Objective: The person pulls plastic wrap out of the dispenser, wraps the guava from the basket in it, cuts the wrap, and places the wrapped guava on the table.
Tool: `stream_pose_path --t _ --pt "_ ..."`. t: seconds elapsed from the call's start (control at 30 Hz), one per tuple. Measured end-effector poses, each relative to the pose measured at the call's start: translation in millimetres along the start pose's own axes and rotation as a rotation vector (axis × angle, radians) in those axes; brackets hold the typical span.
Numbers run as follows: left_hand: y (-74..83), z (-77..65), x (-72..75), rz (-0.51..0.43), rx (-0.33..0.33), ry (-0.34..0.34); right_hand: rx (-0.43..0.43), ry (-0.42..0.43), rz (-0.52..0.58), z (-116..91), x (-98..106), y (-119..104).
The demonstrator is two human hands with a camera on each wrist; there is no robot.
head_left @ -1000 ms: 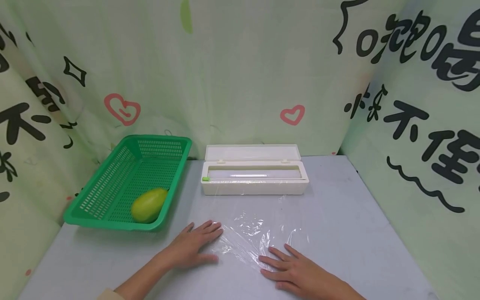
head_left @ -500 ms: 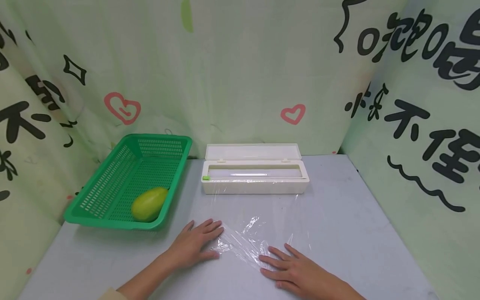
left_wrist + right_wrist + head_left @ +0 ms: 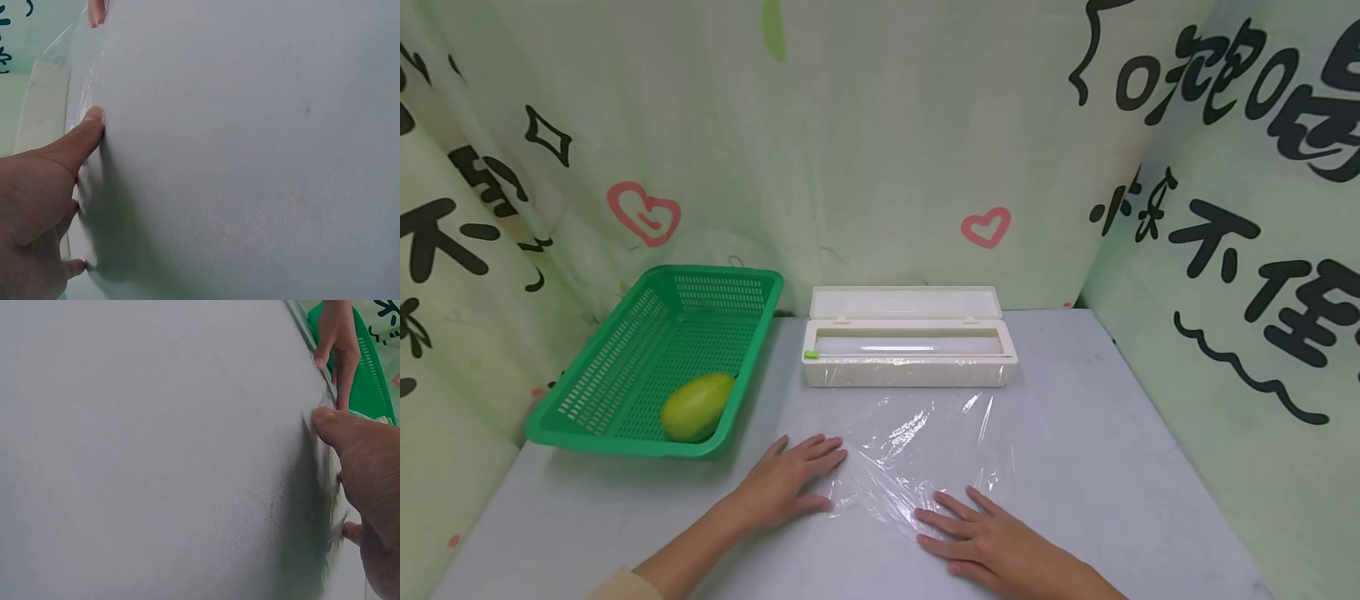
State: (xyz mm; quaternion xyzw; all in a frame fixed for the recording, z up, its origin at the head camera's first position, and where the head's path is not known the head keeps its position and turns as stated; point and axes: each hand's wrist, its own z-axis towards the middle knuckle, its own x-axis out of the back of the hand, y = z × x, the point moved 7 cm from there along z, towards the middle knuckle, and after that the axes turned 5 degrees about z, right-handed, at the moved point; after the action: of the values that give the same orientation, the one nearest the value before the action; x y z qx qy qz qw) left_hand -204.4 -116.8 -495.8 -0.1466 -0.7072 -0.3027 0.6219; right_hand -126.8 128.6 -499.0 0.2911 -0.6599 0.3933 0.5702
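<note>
A sheet of clear plastic wrap [image 3: 917,437] stretches over the table from a white wrap dispenser [image 3: 910,372], whose lid stands raised. Creases run diagonally across its near part, between the two hands. At its near left edge my left hand [image 3: 790,483] touches the film, fingers extended and thumb spread. My right hand [image 3: 988,537] rests on the near right edge, with its fingers splayed. In the left wrist view, the left thumb [image 3: 87,131] lies along the film's edge. The right wrist view shows the right thumb [image 3: 331,425] at that same edge.
A green plastic basket [image 3: 625,447] stands at the left and holds one yellow-green oval fruit [image 3: 698,407]. The white roll [image 3: 910,344] is visible inside the dispenser. A printed curtain [image 3: 880,150] closes off the table's back and sides.
The wrap's folds and shine have shifted, and it looks more spread out near the dispenser. My left hand has shifted slightly upward in the view; my right hand has hardly moved.
</note>
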Motion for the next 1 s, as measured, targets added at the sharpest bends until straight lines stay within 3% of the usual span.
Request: stream_pose_path --t 0.23,0.47,0.73,1.0 --pt "-1.8 -2.7 -3.6 -0.009 -0.008 -0.068 -0.017 -0.010 0.045 -0.9 0.7 1.5" --pt "-0.1 -3.4 -0.9 -0.026 -0.014 -0.150 0.093 0.140 -0.017 -5.2 10.4 -1.2" --pt "3.9 -0.1 2.7 -0.043 -0.008 -0.228 0.065 0.112 0.069 -10.4 12.2 1.9" --pt "-1.3 2.5 -1.9 -0.127 0.009 -0.233 0.094 0.154 -0.042 -13.1 9.6 2.2"
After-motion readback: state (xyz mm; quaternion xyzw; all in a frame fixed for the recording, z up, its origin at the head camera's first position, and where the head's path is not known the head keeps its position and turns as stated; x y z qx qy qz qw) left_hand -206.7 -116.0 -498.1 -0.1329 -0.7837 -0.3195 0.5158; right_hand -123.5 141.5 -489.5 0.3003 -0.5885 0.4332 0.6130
